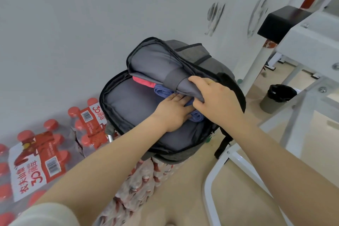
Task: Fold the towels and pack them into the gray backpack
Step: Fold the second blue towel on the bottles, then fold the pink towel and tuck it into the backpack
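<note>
The gray backpack (128, 104) lies unzipped on a stack of shrink-wrapped bottle packs, its main compartment facing me. Inside it sit a red towel (142, 82) and a rolled blue towel (162, 92). My left hand (171, 113) reaches into the compartment, its straight fingers pressing on the blue towel. My right hand (216, 99) grips the edge of the gray front flap (156, 62) and holds it over the towels. Part of the blue towel is hidden under both hands.
Packs of red-capped water bottles (45, 154) line the wall at the left. A white metal frame (225, 167) stands at the right, with a black-lined bin (277, 97) behind it and a black box (280, 22) on the frame's top.
</note>
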`<state>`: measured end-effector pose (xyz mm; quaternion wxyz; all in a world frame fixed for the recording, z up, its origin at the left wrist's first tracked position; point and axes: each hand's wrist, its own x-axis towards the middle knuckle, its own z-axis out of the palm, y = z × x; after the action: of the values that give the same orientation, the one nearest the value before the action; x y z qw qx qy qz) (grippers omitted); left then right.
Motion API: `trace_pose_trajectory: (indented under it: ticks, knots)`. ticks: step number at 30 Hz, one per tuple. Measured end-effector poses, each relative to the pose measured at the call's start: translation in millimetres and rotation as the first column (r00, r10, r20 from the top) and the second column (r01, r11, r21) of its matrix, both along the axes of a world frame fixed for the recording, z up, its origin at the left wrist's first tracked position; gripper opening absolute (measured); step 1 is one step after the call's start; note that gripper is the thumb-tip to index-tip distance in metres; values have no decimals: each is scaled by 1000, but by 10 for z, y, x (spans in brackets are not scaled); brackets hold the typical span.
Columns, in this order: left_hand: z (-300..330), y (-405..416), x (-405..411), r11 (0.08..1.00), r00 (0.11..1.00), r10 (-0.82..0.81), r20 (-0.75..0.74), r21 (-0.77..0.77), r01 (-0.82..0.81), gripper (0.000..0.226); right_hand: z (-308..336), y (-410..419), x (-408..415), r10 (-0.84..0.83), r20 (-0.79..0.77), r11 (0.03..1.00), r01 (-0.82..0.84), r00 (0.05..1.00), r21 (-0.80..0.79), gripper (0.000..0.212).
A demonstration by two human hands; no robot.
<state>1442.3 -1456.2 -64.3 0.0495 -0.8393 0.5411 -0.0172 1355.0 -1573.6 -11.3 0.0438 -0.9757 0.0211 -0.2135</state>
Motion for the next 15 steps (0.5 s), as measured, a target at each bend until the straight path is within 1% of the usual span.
trace_pose_trajectory:
  ticks: [3,5,7,9,12,14,15]
  knots:
    - [9,396,-92,984,993,-114,39,-133,118,45,-127,35,-24,22,-18,999,-23,1000,-25,52]
    - [-17,761,-142,974,994,-94,55,-202,103,42,-224,72,-35,18,-36,999,-20,999,-47,53]
    - [33,1049,-197,961,999,-30,36,-273,39,39,-327,119,-36,11,-83,998,-17,996,-68,56]
    - [52,1229,-200,943,997,70,26,-328,-58,36,-425,174,-47,-4,-135,993,-12,991,-121,59]
    - [71,1424,-241,912,978,205,-37,-355,-204,35,-462,305,-71,-69,-203,980,28,977,-197,59]
    - [91,1545,-307,882,960,271,-73,-381,-277,36,-363,431,-88,-113,-195,975,71,974,-209,58]
    - [110,1610,-355,866,950,300,-89,-392,-310,37,-296,518,-99,-109,-162,975,73,981,-210,56]
